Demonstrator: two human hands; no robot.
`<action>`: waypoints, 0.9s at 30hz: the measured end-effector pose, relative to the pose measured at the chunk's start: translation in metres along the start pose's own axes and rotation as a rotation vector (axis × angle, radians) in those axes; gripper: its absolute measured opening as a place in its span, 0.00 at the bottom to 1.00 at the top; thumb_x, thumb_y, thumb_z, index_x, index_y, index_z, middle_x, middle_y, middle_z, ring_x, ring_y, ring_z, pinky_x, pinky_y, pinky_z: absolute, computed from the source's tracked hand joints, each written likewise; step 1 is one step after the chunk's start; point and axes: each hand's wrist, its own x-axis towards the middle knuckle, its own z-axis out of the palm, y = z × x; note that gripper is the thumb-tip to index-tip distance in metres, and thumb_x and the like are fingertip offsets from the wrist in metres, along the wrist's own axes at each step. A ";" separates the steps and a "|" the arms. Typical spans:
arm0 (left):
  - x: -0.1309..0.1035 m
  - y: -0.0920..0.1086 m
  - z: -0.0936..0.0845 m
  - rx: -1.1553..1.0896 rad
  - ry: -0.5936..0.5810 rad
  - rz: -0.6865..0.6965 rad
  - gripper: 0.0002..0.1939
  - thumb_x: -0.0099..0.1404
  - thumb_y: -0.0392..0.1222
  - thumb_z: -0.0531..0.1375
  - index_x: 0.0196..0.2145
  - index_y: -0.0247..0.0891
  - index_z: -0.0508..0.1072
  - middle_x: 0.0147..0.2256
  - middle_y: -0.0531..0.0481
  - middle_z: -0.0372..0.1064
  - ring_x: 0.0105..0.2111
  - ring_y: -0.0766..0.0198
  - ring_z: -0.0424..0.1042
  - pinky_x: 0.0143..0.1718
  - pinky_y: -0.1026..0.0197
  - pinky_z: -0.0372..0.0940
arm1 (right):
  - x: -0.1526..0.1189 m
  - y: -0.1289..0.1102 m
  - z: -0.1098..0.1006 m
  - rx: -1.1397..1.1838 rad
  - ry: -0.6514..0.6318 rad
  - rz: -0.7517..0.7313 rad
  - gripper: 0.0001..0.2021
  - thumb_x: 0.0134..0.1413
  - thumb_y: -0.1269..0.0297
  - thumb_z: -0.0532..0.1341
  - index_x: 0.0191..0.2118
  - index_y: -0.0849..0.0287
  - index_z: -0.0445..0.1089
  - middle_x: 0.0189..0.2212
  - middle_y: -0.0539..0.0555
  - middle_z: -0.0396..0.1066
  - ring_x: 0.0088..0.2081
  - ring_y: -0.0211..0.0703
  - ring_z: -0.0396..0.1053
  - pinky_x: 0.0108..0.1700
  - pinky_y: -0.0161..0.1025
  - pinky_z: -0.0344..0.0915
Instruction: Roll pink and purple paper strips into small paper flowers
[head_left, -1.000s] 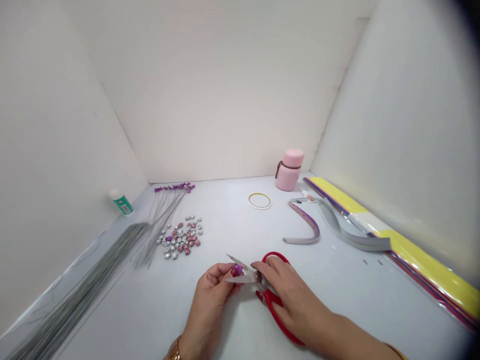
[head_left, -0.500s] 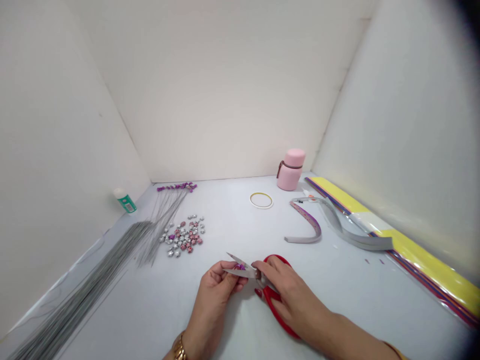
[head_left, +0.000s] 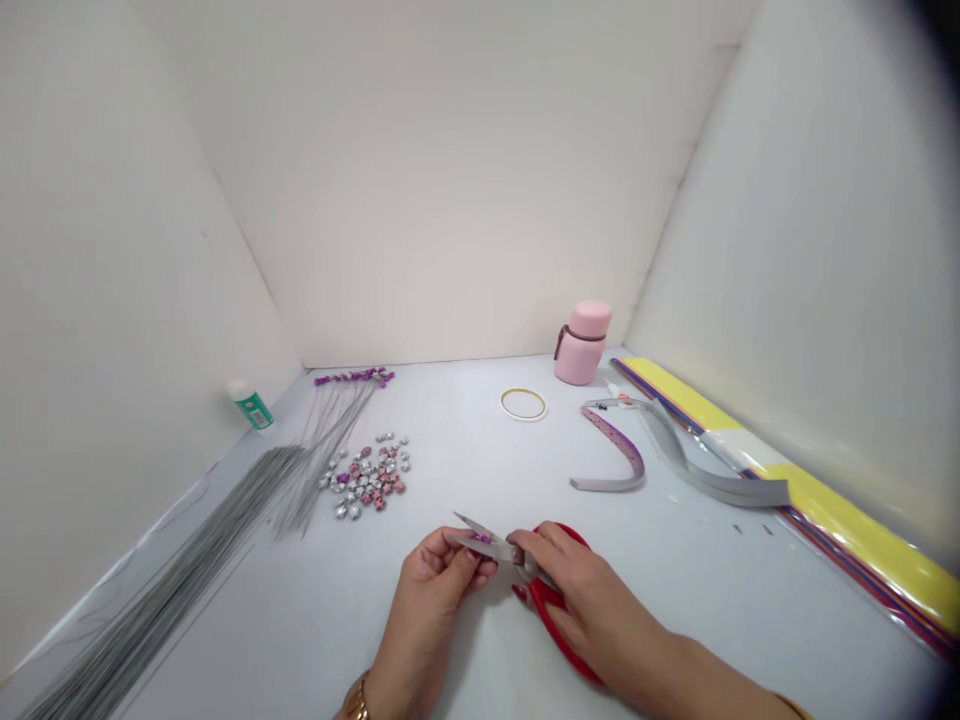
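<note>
- White walls (head_left: 450,180) are enclosing a pale tabletop (head_left: 465,465) on three sides, and I am seeing a person's two bare hands working near its front edge.
- A small purple piece (head_left: 482,538), shiny and partly hidden, is sitting at the left fingertips, just above the table's front middle.
- The left hand (head_left: 429,592) is pinching that piece between thumb and fingers; a gold-coloured band (head_left: 356,697) is circling the wrist.
- The right hand (head_left: 581,582) is gripping red-handled scissors (head_left: 499,550), whose parted blades are pointing left, the piece showing between them; I cannot tell whether they are touching it.
- Beyond the left hand, silver, pink and purple beads (head_left: 365,485) are lying in a loose cluster.
- Farther left, grey wires (head_left: 187,560) are stretching in a long bundle, near purple-tipped stems (head_left: 356,377) and a green-and-white tube (head_left: 253,408).
- Toward the back, a thin ring (head_left: 504,408) is lying flat, and a pink flask (head_left: 581,355) is standing upright.
- On the right, a purple-and-grey strip (head_left: 622,447) is curving near grey strips (head_left: 720,487) and yellow-topped packets (head_left: 840,520).
</note>
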 end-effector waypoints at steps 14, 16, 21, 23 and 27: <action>0.001 0.000 0.000 0.004 -0.011 0.005 0.08 0.52 0.41 0.62 0.28 0.32 0.73 0.25 0.49 0.69 0.27 0.69 0.66 0.31 0.69 0.61 | 0.000 0.001 -0.002 -0.013 0.006 -0.006 0.10 0.52 0.71 0.53 0.41 0.55 0.62 0.32 0.53 0.64 0.33 0.42 0.63 0.35 0.36 0.61; 0.001 0.000 0.000 0.007 -0.013 0.000 0.08 0.53 0.40 0.62 0.28 0.32 0.72 0.26 0.48 0.69 0.27 0.68 0.66 0.31 0.69 0.61 | 0.000 0.001 -0.003 -0.016 -0.010 -0.006 0.10 0.52 0.72 0.53 0.41 0.56 0.61 0.32 0.53 0.64 0.33 0.42 0.62 0.36 0.36 0.60; -0.001 0.000 0.000 0.014 -0.025 0.011 0.07 0.54 0.39 0.61 0.28 0.32 0.72 0.25 0.49 0.69 0.27 0.69 0.66 0.31 0.68 0.61 | 0.000 0.000 -0.003 -0.017 -0.018 -0.001 0.09 0.52 0.72 0.53 0.41 0.56 0.61 0.33 0.53 0.65 0.34 0.42 0.62 0.36 0.36 0.60; -0.002 0.001 0.000 0.019 -0.041 0.017 0.06 0.55 0.39 0.61 0.28 0.32 0.72 0.26 0.48 0.69 0.27 0.68 0.66 0.32 0.68 0.61 | -0.001 0.000 -0.004 -0.011 -0.019 -0.004 0.09 0.52 0.72 0.53 0.41 0.56 0.61 0.32 0.53 0.65 0.34 0.42 0.62 0.36 0.36 0.60; -0.002 0.002 0.000 0.028 -0.055 0.023 0.06 0.55 0.39 0.60 0.29 0.32 0.71 0.26 0.49 0.69 0.27 0.69 0.66 0.32 0.68 0.61 | -0.002 0.001 -0.005 -0.013 -0.021 -0.013 0.09 0.53 0.71 0.52 0.40 0.56 0.62 0.32 0.53 0.65 0.34 0.43 0.63 0.36 0.36 0.60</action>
